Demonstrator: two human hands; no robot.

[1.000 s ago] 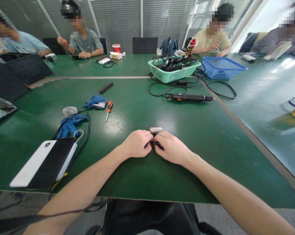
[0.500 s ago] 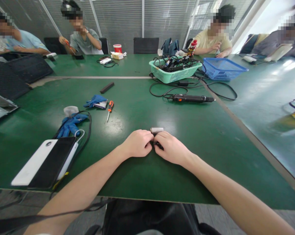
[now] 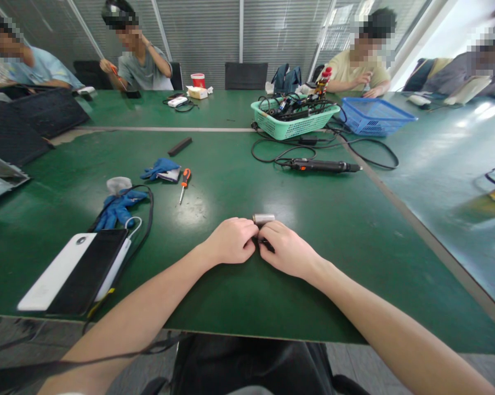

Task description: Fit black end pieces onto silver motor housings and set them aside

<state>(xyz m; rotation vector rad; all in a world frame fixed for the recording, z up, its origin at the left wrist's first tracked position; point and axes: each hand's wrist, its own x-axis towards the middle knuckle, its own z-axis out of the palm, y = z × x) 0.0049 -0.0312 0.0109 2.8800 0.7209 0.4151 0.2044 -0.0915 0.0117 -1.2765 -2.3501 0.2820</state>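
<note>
My left hand [image 3: 234, 241] and my right hand [image 3: 288, 248] meet over the green table near its front edge, fingers curled inward. Between them is a small part with a silver metal cylinder [image 3: 264, 218] sticking out beyond the fingertips. Something dark shows beneath the curled fingers; its shape is mostly covered, so I cannot tell exactly what the whole piece is. Both hands are closed around it. Left of my hands lies a screwdriver [image 3: 184, 185] with an orange and black handle.
At left lie a white and black phone-like device [image 3: 72, 271], blue gloves [image 3: 118, 211] and a dark bar [image 3: 180, 147]. Farther back are an electric screwdriver [image 3: 323, 165] with its cord, a green basket [image 3: 290, 127] of tools and a blue basket [image 3: 374, 118]. Several people sit around.
My hands and the part between them stay in place. Across the table, the person at the back left has tipped their head and raised an arm slightly.
</note>
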